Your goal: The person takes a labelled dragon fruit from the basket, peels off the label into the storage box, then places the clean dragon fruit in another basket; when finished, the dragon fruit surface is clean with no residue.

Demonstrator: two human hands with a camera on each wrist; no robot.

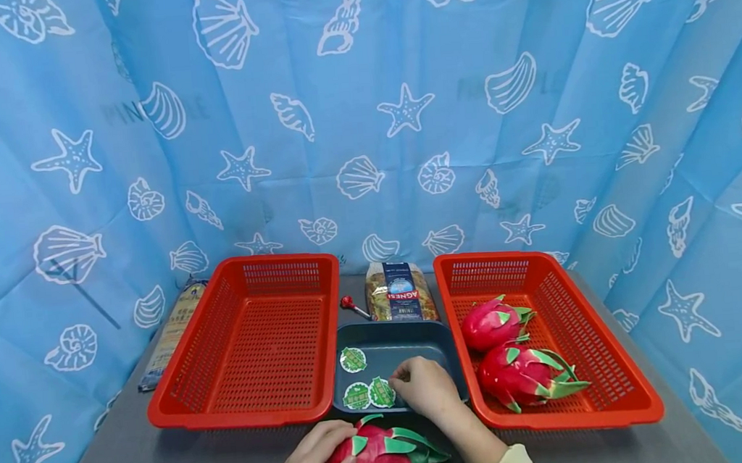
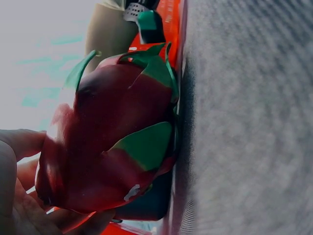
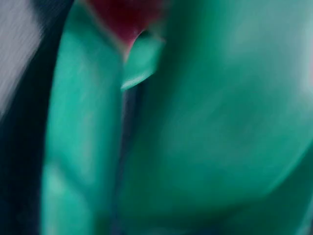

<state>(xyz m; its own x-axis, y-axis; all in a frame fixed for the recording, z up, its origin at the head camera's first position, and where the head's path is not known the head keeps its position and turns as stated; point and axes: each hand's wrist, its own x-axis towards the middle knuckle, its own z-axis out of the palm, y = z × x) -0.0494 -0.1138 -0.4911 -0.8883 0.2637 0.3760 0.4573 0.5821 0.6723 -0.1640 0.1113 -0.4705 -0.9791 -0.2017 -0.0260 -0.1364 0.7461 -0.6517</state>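
Note:
A red dragon fruit with green leaf tips lies at the front edge of the view, and my left hand grips its left end. In the left wrist view the fingers curl around the rounded end of the dragon fruit. My right hand is over the dark tray, thumb and forefinger pinching at the right edge of a round green sticker. Two more round stickers lie in the tray, one at the back and one at the left. Green leaves fill the right wrist view, hiding the right hand there.
A red basket stands left of the tray. The right red basket holds two dragon fruits. Behind the tray are a pasta bag and a red lollipop; another packet lies at far left. A blue shell-patterned curtain surrounds the table.

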